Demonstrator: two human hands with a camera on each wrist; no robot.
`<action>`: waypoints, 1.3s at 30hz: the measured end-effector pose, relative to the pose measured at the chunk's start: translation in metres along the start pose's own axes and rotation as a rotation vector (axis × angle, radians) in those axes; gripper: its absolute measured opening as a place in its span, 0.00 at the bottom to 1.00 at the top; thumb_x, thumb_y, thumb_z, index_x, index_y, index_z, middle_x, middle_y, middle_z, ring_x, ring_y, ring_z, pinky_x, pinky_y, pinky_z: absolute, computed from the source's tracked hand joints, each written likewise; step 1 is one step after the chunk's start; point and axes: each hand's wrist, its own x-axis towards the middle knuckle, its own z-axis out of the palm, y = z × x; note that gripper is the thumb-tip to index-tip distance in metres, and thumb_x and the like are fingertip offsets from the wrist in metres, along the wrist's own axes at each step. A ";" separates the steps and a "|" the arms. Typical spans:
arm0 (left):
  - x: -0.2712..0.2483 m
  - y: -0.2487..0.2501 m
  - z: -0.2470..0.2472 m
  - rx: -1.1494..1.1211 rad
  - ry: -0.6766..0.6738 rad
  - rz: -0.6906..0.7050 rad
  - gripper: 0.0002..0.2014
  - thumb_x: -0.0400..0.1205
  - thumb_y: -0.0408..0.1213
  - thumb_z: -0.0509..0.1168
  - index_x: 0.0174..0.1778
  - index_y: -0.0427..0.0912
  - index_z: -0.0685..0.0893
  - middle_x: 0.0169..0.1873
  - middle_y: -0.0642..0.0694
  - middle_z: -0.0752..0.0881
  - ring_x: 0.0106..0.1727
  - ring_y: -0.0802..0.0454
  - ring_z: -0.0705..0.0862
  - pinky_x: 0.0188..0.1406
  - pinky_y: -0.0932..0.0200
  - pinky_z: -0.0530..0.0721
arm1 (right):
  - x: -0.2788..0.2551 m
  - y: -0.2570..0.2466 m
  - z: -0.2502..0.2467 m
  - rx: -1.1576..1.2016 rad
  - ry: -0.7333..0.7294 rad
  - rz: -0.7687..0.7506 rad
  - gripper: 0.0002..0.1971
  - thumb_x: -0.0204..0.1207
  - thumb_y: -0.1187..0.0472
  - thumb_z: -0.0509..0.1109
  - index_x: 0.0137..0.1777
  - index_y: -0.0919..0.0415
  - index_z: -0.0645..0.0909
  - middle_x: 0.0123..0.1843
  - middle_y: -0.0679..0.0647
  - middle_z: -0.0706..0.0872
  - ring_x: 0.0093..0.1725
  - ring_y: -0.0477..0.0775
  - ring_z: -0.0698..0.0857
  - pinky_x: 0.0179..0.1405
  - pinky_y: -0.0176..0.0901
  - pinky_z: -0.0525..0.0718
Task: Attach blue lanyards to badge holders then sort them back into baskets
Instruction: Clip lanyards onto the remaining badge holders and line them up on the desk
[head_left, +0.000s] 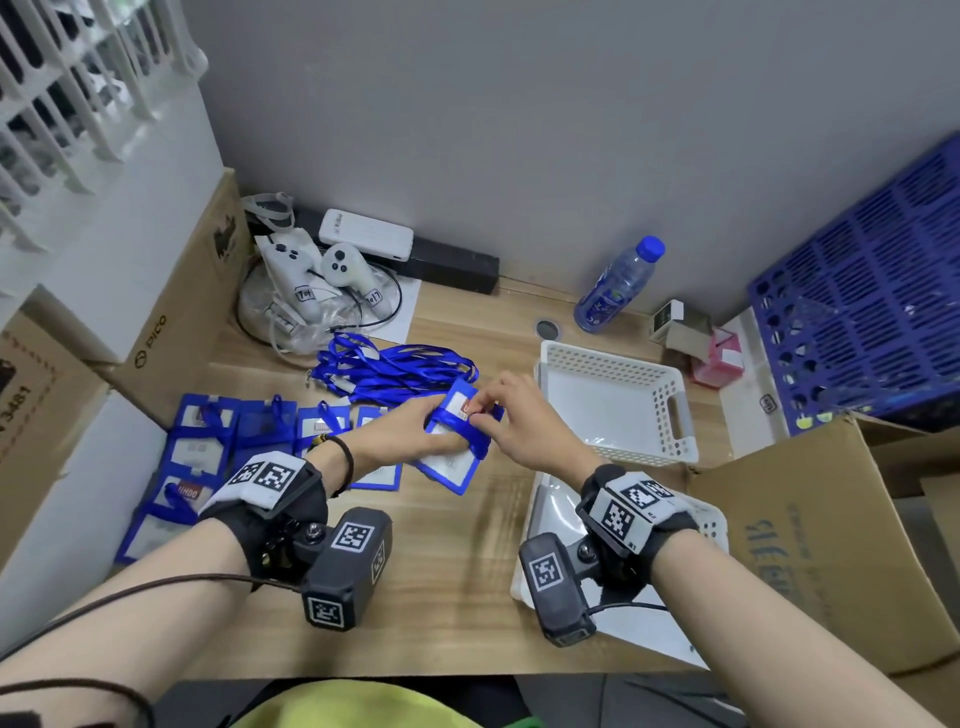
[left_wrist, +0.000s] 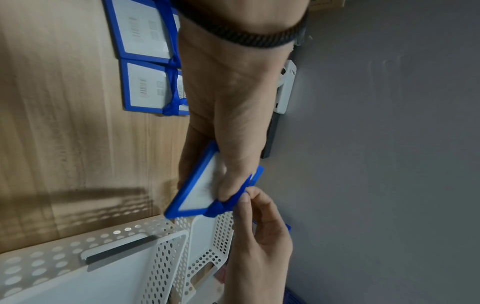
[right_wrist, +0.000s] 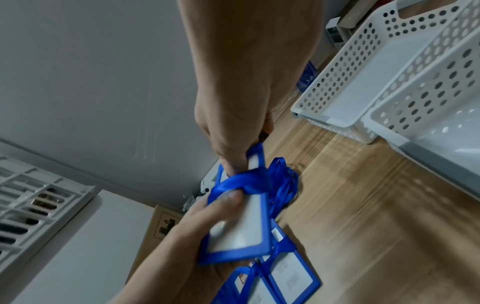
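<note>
A blue-framed badge holder (head_left: 453, 462) (left_wrist: 193, 192) (right_wrist: 240, 232) is held above the wooden table, with a blue lanyard (head_left: 457, 422) (right_wrist: 239, 184) wrapped across its middle. My left hand (head_left: 410, 431) (left_wrist: 228, 144) (right_wrist: 207, 214) grips the holder from the left, thumb on its face. My right hand (head_left: 498, 415) (left_wrist: 259, 226) (right_wrist: 233, 131) pinches the lanyard strap at the holder's upper part. A pile of loose blue lanyards (head_left: 389, 369) lies behind. Several holders with lanyards wound round them (head_left: 234, 436) lie in rows at the left.
Two white perforated baskets stand at the right, one far (head_left: 670, 415) and one near (head_left: 711, 519). A water bottle (head_left: 618, 286), two white controllers (head_left: 311, 280), a blue crate (head_left: 872, 322) and cardboard boxes (head_left: 831, 545) ring the table.
</note>
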 end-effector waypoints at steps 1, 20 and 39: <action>0.000 0.001 0.000 -0.037 -0.047 -0.020 0.16 0.79 0.34 0.70 0.62 0.47 0.81 0.49 0.46 0.88 0.47 0.54 0.88 0.39 0.60 0.86 | -0.001 0.002 0.000 0.016 0.009 0.007 0.04 0.78 0.61 0.68 0.47 0.55 0.84 0.45 0.47 0.76 0.53 0.55 0.75 0.60 0.46 0.74; -0.006 -0.015 0.008 0.099 0.070 -0.113 0.06 0.86 0.37 0.61 0.58 0.49 0.77 0.54 0.51 0.85 0.50 0.59 0.85 0.37 0.73 0.80 | 0.000 0.002 0.020 0.083 0.056 0.070 0.18 0.74 0.68 0.67 0.29 0.46 0.70 0.37 0.41 0.75 0.41 0.45 0.75 0.40 0.29 0.70; -0.095 -0.115 -0.065 -0.203 0.457 -0.426 0.09 0.89 0.36 0.54 0.59 0.47 0.78 0.61 0.45 0.81 0.49 0.49 0.85 0.48 0.54 0.84 | 0.042 -0.035 0.141 0.093 -0.338 0.058 0.09 0.75 0.64 0.69 0.36 0.52 0.76 0.42 0.50 0.86 0.42 0.53 0.82 0.48 0.51 0.83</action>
